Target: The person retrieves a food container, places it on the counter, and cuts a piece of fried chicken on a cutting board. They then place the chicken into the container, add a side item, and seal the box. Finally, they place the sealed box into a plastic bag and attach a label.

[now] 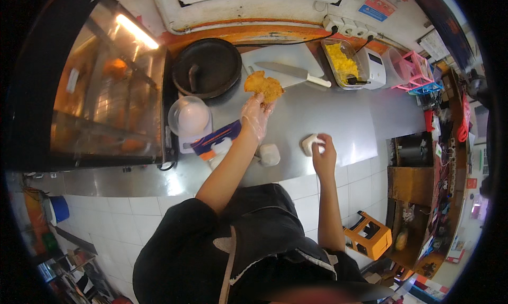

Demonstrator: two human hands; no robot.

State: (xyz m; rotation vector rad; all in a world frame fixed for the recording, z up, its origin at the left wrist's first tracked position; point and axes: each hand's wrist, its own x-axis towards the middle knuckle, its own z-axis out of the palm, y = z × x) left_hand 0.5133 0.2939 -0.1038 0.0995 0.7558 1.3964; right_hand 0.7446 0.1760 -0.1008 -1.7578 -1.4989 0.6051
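My left hand [256, 115], in a clear plastic glove, holds a flat piece of golden fried breaded food [264, 86] above the steel counter [295, 115]. Its fingertips pinch the near edge of the piece. Farther right, my bare right hand [325, 155] has its thumb and fingers on a small white wrapped bundle [307, 145] resting on the counter. A second white bundle [270, 155] sits between my forearms. A purple and orange box [216, 140], with white material by it, is partly hidden behind my left forearm.
A lit glass display warmer [107, 94] stands at left. Behind my left hand are a stone mortar [220, 62] and a white cutting board [305, 58] with a knife [293, 71]. A clear tub [173, 119] sits at left, a container of yellow food [341, 60] at back right.
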